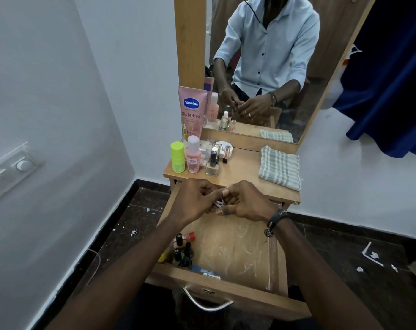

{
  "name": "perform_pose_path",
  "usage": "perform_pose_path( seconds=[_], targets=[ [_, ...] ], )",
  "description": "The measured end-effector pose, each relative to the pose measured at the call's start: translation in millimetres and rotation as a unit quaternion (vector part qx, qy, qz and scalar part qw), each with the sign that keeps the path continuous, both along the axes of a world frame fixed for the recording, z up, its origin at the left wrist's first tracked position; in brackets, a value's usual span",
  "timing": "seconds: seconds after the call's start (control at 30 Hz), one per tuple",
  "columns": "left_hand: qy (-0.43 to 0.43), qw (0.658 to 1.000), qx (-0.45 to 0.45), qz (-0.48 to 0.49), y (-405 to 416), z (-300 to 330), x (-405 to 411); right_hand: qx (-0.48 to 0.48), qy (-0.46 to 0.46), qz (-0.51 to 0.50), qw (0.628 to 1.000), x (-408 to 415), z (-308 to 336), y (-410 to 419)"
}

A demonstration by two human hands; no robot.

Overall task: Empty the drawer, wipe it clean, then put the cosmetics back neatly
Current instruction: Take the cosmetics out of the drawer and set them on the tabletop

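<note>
The wooden drawer (238,244) is pulled open below the dressing table top (240,172). Several nail polish bottles (182,251) stand in its near left corner, partly hidden by my left forearm. My left hand (195,201) and my right hand (247,201) meet above the drawer's far end, both with fingers curled round a small white and silver item (219,204) held between them; what it is I cannot tell. On the table top stand a pink Vaseline tube (192,110), a lime bottle (177,157), a pink bottle (193,156) and small polish bottles (213,163).
A folded striped cloth (279,169) lies on the table's right side. A mirror (273,63) rises behind the table, a wall is on the left, a blue curtain (392,79) hangs at the right. White scraps litter the dark floor (135,220). The drawer handle (207,303) faces me.
</note>
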State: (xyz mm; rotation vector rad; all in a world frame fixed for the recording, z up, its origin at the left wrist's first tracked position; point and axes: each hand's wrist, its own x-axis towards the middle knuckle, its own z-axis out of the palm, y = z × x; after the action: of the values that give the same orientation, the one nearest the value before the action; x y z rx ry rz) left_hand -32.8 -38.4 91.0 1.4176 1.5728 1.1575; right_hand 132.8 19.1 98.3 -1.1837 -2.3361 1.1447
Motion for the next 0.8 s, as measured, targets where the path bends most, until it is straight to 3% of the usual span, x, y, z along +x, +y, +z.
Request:
perform_pose_path(
  seconds=[0.13, 0.3, 0.8],
  targets=[
    [-0.025, 0.999, -0.002, 0.041, -2, -1, -3, 0.053, 0.032, -0.090, 0.994, 6, 11, 11],
    [0.080, 0.996, -0.027, 0.004, -4, -18, -26, 0.110, 0.090, -0.248, 0.958, -1, 13, 45],
    [0.304, 0.939, -0.120, -0.109, -5, -42, -48, 0.145, 0.070, -0.302, 0.940, -38, -8, 61]
  ],
)
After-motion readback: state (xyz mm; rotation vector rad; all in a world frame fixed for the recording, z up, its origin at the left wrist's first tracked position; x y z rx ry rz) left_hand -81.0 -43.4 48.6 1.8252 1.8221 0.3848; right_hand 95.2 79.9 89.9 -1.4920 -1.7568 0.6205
